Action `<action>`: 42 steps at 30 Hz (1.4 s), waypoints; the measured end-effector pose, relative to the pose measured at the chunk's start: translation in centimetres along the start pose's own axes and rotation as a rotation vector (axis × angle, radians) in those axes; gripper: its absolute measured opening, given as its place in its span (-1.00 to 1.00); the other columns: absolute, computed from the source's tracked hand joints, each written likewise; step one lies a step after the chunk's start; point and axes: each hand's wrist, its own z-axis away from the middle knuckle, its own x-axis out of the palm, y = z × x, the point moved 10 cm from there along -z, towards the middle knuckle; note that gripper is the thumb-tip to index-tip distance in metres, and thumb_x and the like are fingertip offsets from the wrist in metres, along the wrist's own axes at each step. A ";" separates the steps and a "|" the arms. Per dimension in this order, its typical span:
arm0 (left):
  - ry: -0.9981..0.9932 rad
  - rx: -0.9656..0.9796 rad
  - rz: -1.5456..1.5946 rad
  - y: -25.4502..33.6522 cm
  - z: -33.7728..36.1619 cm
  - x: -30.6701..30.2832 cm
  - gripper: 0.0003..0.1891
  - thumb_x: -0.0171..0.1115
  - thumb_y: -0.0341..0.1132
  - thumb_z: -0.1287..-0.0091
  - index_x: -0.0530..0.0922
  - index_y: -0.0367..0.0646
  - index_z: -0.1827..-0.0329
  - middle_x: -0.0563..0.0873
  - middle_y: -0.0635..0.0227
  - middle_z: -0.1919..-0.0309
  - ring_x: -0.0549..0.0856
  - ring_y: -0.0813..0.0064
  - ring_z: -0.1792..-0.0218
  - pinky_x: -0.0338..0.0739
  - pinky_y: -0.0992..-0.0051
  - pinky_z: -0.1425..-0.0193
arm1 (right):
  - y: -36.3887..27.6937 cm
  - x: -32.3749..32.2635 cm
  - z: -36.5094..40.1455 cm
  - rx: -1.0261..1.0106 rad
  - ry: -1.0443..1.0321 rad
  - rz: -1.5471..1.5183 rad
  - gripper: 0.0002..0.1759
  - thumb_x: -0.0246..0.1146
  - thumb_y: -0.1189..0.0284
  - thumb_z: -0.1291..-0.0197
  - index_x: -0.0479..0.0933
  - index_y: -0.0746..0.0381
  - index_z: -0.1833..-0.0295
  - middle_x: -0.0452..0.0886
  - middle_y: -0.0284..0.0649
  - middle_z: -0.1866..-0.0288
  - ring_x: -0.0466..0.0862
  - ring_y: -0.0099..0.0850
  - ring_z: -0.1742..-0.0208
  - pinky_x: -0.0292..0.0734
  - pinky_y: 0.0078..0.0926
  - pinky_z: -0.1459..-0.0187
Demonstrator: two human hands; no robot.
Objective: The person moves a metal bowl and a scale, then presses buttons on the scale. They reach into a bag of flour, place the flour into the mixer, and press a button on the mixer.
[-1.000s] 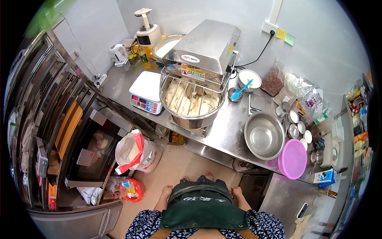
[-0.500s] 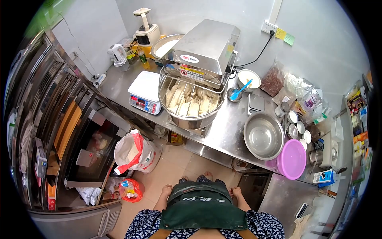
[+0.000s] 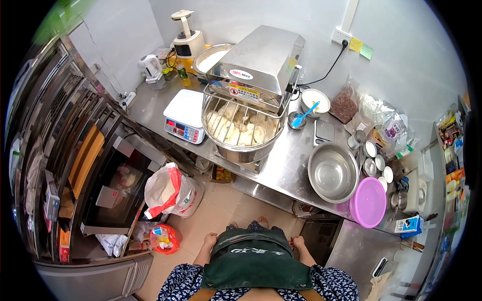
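Note:
My left hand (image 3: 210, 240) hangs low at the left edge of the dark green apron (image 3: 256, 261), its fingers curled in against the cloth. At the apron's right edge is my right hand (image 3: 297, 243), also curled, partly at the cloth. What either hand holds, if anything, is too small to make out. Ahead of me on the steel counter stands a mixer (image 3: 261, 62). Pale dough (image 3: 243, 125) lies in its bowl under a wire guard (image 3: 241, 108). A white scale (image 3: 186, 113) sits left of the mixer.
Right of the mixer are a steel basin (image 3: 333, 171), a purple basin (image 3: 368, 202), a small scale (image 3: 324, 131) and a blue spatula (image 3: 306, 114) in a small bowl. On the left, a white sack (image 3: 173, 193) and a red bag (image 3: 165, 239) stand on the floor beside a rack (image 3: 75, 125).
The dough in the mixer bowl has changed shape and position. The view has shifted slightly. Both my hands stay at the apron's sides.

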 end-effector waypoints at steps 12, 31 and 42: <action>0.000 0.003 0.016 -0.2 0.1 0.1 -0.73 0.23 -0.35 -0.01 0.61 -0.12 0.18 0.65 0.10 0.23 0.63 0.31 0.14 0.47 0.48 0.01 | -0.4 0.0 0.6 -0.004 0.000 -0.002 -0.76 -0.03 0.44 -0.21 0.49 0.38 0.22 0.59 -0.15 0.43 0.60 -0.38 0.53 0.58 -0.42 0.48; -0.007 0.010 0.010 0.3 1.5 -0.7 -0.72 0.16 -0.44 0.00 0.59 -0.21 0.17 0.66 0.11 0.31 0.63 0.32 0.24 0.49 0.47 0.12 | 2.0 0.3 -1.2 -0.006 0.005 -0.026 -0.73 0.00 0.42 -0.17 0.51 0.38 0.41 0.58 -0.11 0.52 0.58 -0.32 0.57 0.52 -0.41 0.54; -0.193 0.053 -0.054 1.6 2.2 -1.4 -0.70 0.07 -0.48 -0.07 0.52 -0.28 0.09 0.60 0.23 0.47 0.49 0.50 0.59 0.37 0.55 0.58 | 5.8 0.8 3.1 0.013 0.156 -0.150 -0.75 0.00 0.44 -0.16 0.52 0.40 0.34 0.58 -0.18 0.50 0.59 -0.42 0.57 0.56 -0.47 0.52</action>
